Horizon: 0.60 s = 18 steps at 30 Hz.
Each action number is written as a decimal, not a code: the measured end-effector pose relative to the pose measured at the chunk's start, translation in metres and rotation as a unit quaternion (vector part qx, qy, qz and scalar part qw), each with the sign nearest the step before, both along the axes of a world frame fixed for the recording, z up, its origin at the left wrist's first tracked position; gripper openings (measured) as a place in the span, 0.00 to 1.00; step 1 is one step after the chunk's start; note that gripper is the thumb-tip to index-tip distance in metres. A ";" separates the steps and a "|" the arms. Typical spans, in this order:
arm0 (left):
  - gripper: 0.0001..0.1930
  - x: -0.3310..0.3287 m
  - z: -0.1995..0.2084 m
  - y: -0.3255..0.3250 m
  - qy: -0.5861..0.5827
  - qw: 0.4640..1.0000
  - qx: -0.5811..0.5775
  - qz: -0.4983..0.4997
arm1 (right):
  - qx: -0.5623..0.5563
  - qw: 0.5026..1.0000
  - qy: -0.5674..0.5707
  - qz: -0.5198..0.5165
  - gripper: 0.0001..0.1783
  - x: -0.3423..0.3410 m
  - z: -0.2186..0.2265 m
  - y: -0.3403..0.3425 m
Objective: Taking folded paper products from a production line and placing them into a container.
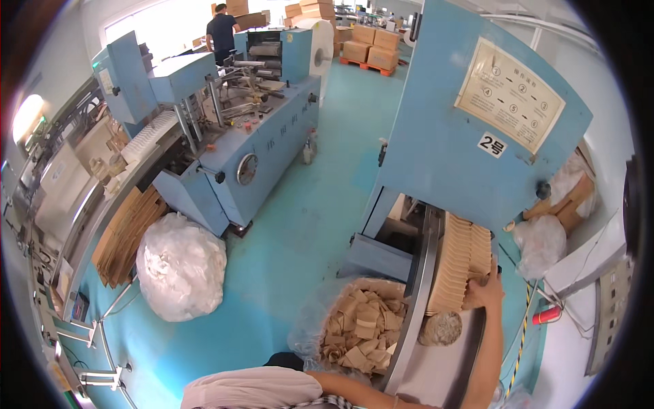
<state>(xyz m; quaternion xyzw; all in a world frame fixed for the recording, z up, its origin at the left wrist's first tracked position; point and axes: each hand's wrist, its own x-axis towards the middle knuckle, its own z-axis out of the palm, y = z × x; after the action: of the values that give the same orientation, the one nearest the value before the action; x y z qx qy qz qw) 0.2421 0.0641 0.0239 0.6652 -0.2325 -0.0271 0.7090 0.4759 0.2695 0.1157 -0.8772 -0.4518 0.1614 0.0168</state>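
Note:
A row of folded brown paper pieces (458, 262) stands closely packed in the metal chute on the right. My right hand (485, 292) is at the near right end of this row, touching its side. Its fingers look stretched along the papers, though part of them is hidden. Just below the row, a round mottled grey-brown block (440, 328) sits on the chute bed (436, 361). From the lower edge my left forearm reaches right, below the chute; the left hand itself is outside the picture.
Left of the chute, a plastic-lined bin holds brown paper scraps (364, 324). A blue machine cabinet (436, 136) rises beyond the chute. Across the aisle are another blue machine (266, 143), a white plastic bag (180, 266) and stacked flat cardboard (126, 235). A person (221, 34) stands far back.

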 end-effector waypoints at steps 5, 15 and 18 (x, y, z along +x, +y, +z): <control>0.35 0.007 -0.058 -0.031 -0.020 0.994 -0.085 0.064 | 0.400 0.915 -0.041 0.043 0.30 -0.100 0.001 -0.088; 0.42 -0.008 -0.014 0.001 -0.056 0.985 -0.025 0.162 | 0.228 0.839 -0.387 -0.306 0.25 -0.220 0.013 -0.430; 0.44 -0.015 -0.006 -0.008 -0.014 0.992 0.020 0.123 | 0.041 0.706 -0.423 -0.567 0.27 -0.285 -0.004 -0.539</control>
<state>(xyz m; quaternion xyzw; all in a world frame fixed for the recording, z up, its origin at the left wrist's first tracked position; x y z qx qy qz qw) 0.2269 0.0559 0.0177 0.7033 -0.1580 0.0648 0.6900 0.1911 -0.2694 0.1112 -0.9428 0.1648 -0.2851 -0.0523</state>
